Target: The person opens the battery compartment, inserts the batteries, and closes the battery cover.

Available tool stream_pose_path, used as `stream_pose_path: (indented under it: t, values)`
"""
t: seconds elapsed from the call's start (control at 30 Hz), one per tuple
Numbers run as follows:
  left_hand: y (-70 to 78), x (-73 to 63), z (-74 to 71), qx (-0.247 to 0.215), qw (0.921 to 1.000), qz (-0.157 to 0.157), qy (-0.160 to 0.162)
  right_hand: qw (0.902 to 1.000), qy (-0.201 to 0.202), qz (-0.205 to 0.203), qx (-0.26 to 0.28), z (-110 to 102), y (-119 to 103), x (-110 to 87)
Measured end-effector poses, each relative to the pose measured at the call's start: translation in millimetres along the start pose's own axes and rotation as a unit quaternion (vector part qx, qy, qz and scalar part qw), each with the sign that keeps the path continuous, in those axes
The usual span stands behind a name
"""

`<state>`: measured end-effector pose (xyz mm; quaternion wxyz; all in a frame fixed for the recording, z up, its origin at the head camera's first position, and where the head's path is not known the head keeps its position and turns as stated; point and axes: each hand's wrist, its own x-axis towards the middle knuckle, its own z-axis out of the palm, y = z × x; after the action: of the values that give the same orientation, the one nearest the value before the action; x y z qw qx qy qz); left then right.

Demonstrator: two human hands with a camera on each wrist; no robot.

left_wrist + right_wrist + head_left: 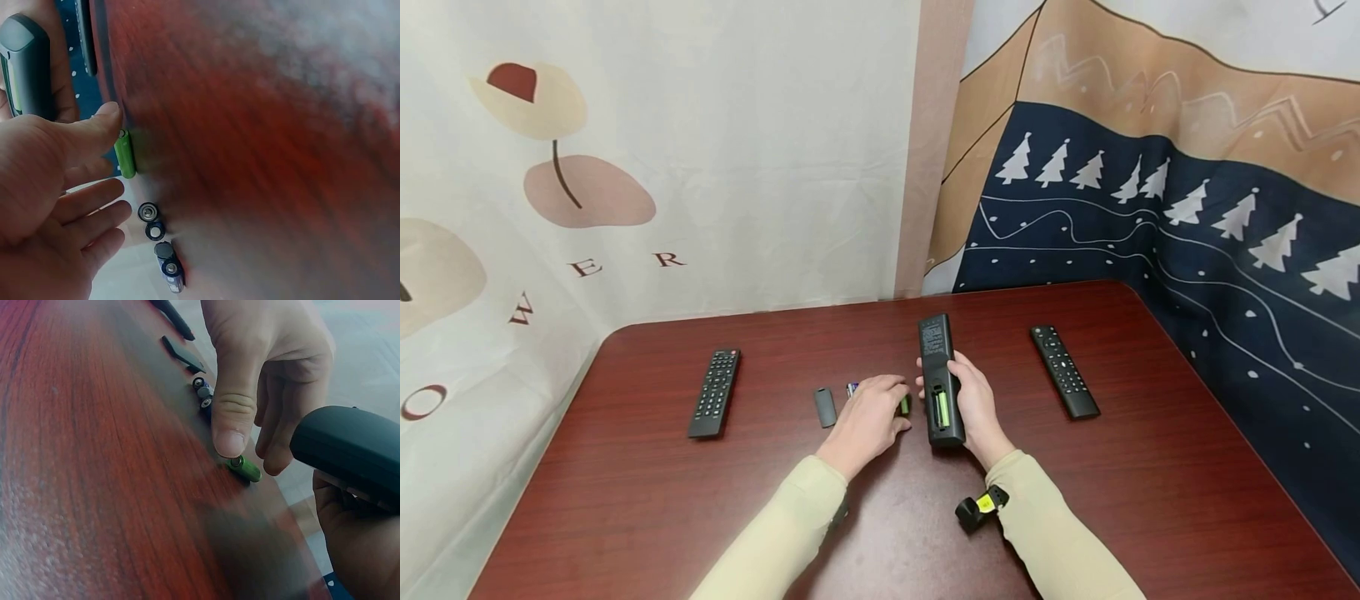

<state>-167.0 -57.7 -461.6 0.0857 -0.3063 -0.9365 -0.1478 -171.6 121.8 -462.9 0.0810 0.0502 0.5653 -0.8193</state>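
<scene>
My right hand (976,402) grips a black remote control (935,342), back side up, its battery bay uncovered. One green battery (942,408) lies in the bay. Over the table just left of it, my left hand (868,417) reaches down with fingers spread around a second green battery (125,154). That battery lies on the tabletop, the thumb tip right at its end in the right wrist view. Beside the left fingers, several dark batteries (156,230) sit together; the hand mostly hides them from the head view. A small grey battery cover (825,407) lies left of the hand.
One black remote (715,393) lies face up at the left of the reddish-brown table (640,517), another remote (1064,372) at the right. Printed curtains (775,167) hang behind the table's far edge. A black wrist camera (977,508) is strapped to my right wrist.
</scene>
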Motion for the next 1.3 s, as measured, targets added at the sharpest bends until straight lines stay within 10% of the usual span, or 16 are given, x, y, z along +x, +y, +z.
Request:
stream_pose_path:
  t: [1.3]
  values:
    - [0.8, -4.9, -4.6, -0.002, 0.9995, 0.022, 0.023, 0.9998, -0.006, -0.008, -0.015, -1.4, 1.9, -0.3]
